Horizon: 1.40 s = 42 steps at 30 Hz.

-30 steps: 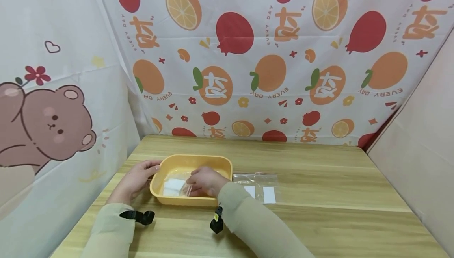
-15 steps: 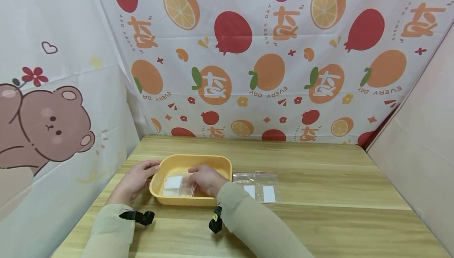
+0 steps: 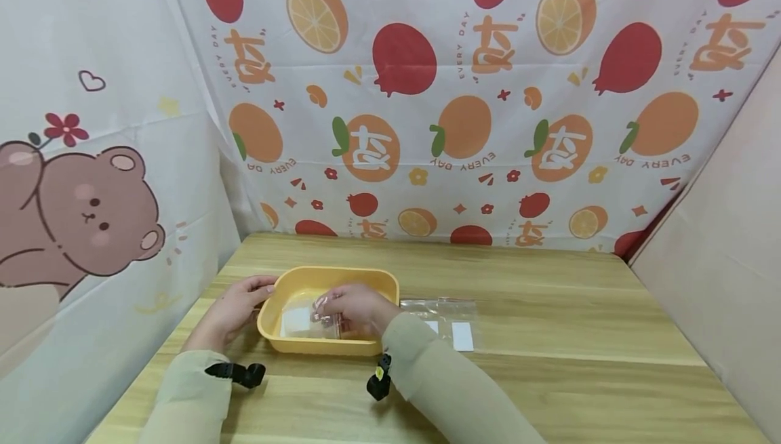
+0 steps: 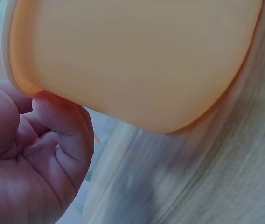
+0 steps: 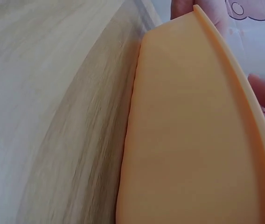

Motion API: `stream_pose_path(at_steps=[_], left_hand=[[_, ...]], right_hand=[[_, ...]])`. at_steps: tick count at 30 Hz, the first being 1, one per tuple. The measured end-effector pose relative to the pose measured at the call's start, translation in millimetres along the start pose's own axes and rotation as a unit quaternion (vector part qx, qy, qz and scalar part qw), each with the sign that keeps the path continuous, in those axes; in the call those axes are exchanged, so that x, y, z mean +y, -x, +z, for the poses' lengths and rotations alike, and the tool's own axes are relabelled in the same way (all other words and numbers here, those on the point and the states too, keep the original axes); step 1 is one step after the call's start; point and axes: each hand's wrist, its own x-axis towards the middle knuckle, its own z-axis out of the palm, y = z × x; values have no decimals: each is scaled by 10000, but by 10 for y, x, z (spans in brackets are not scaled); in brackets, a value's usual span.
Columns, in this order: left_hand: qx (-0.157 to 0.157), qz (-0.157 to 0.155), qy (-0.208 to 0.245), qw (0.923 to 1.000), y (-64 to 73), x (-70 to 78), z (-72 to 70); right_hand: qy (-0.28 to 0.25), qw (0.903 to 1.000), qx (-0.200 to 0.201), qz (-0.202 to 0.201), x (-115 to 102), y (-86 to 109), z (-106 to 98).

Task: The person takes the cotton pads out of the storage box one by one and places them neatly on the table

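A yellow plastic basin [image 3: 323,347] stands at the left of the table. My left hand [image 3: 234,308] holds its left end; in the left wrist view, curled fingers [image 4: 65,116] meet the rim. My right hand [image 3: 356,305] reaches inside and pinches a clear zip bag [image 3: 328,327], with reddish marks visible on the plastic. Under and left of this bag lies a white label [image 3: 297,318] on the basin floor, seen partly through plastic. In the right wrist view, the basin's outer wall [image 5: 188,121] hides most of my right hand and the bag.
Flat clear zip bags with white labels [image 3: 462,337] lie on the wooden table [image 3: 549,390] just right of the basin, partly behind my right forearm. A fruit-print curtain [image 3: 525,179] hangs along the back edge, and a bear-print curtain [image 3: 97,213] at the left.
My right fingers have shifted within the basin and now pinch the clear bag, raising its edge slightly. The left hand and the basin stay in place.
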Motion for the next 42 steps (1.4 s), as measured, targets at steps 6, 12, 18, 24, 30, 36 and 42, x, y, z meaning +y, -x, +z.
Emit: stream_pose_path(at_steps=[6,12,18,24,30,36,42], left_hand=[[12,-29,27,10000,-1,2,5],[79,-37,-28,10000,16,-5,13],[-14,54,67,10000,18,-1,42],[101,-115,11,9999,0,-25,25],[104,-117,2,9999,13,-24,4],[93,-135,6,9999,10,-11,2],[108,-137,-33,9998,1,-1,-9]], right_hand=[[380,9985,-367,-158,21,36,-62],[266,9968,-433,-612,-72,120,-157],[319,9955,-248,-854,-151,278,-345],[147,9938,-163,-1091,-243,462,-577],[547,9881,-180,-1424,-340,698,-862],[1566,9734,-149,-1667,-364,971,-1192],[2312,9581,-311,-1659,-337,1192,-1540]])
